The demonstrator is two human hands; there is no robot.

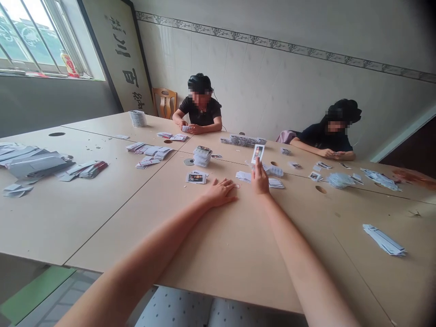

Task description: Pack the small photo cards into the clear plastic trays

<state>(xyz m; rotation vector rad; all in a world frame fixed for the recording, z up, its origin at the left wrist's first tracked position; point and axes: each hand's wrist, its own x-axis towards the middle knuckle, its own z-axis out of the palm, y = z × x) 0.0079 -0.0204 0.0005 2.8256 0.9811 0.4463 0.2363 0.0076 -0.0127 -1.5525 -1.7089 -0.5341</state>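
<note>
My left hand (pixel 220 192) lies flat on the table (pixel 218 254), palm down with its fingers spread and nothing held. Just beyond it is a small pile of picture cards (pixel 196 177), with a taller stack of cards (pixel 202 156) behind. My right hand (pixel 260 178) is closed on a white-edged card (pixel 258 153), held upright with a dark picture showing. White slips (pixel 243 176) lie to the left of my right hand, and more slips (pixel 276 183) lie to its right.
Two people sit across the table, one centre (pixel 200 111) and one right (pixel 335 136), hands together. Piles of white paper (pixel 37 161) cover the left side. A bundle of strips (pixel 384 240) lies at the right. Plastic sleeves (pixel 340 180) are farther back.
</note>
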